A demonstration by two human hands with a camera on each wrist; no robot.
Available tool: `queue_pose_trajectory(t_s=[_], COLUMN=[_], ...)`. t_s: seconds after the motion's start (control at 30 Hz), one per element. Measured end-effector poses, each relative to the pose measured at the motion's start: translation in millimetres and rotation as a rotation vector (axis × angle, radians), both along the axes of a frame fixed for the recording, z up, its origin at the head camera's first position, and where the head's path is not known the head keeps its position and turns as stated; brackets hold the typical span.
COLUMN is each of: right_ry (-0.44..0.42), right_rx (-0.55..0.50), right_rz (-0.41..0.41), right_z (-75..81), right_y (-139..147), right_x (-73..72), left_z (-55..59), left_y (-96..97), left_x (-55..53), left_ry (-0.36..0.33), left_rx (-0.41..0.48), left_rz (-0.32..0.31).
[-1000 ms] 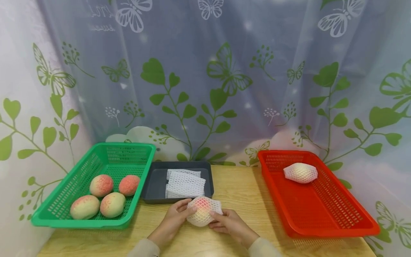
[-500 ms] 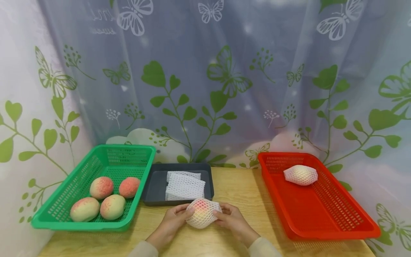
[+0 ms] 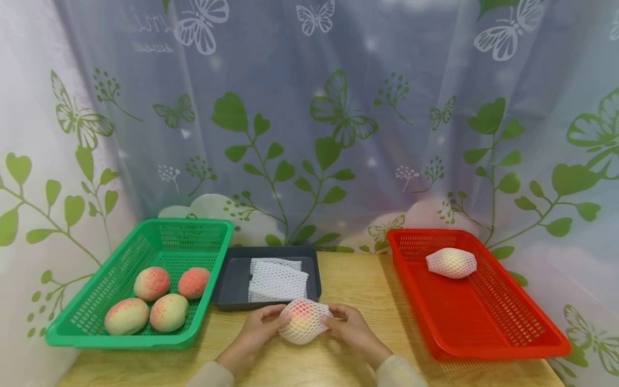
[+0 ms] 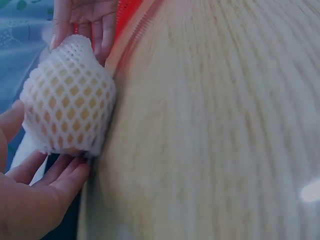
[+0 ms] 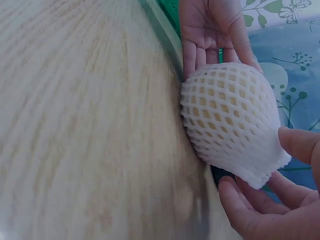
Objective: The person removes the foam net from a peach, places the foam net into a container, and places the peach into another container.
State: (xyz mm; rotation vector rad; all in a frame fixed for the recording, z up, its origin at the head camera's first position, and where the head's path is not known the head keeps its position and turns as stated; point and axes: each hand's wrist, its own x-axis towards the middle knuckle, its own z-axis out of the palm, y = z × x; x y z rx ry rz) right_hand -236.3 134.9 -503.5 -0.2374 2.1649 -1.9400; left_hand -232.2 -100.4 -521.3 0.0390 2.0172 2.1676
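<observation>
A peach in a white foam net sleeve (image 3: 303, 321) is held over the front of the table, its pink side showing through the mesh. My left hand (image 3: 253, 333) grips its left end, thumb on the near side and fingers beneath, as the left wrist view shows of this hand (image 4: 42, 197). At the other end, my right hand (image 3: 357, 332) pinches the gathered tail of the foam net (image 5: 262, 172) between thumb and fingers. Just behind the hands, a dark grey tray (image 3: 234, 279) bears several flat foam nets (image 3: 279, 282).
A green basket (image 3: 130, 339) on the left holds several bare peaches (image 3: 152, 284). On the right stands a red basket (image 3: 464, 317) with one netted peach (image 3: 452, 263) near its back. Behind the wooden table (image 3: 358, 290) hangs a patterned curtain (image 3: 290, 134).
My right hand has shifted slightly up and round the net's right end, its fingers now behind the tail. The left hand keeps its grip and the peach has barely moved.
</observation>
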Motion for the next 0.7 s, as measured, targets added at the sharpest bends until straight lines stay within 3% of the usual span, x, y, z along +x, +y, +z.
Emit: queue_pose_trajectory(t_s=[0.17,0.37,0.7], right_ry=[0.099,0.156,0.182], right_rx=[0.133,0.164,0.16], right_rz=[-0.008,-0.033,-0.08], right_z=[12.1,33.4,57.4], right_y=[6.3,14.8,38.0], right_x=[-2.3,-3.3,-6.9], left_z=[11.4,34.3,59.7], left_y=[-5.1,-11.1,-31.0], left_x=[-2.0,-1.2,-5.1], left_ry=[0.083,0.161,0.159], left_rx=[-0.109,-0.202,-0.117], left_rz=[0.03,0.054,0.025])
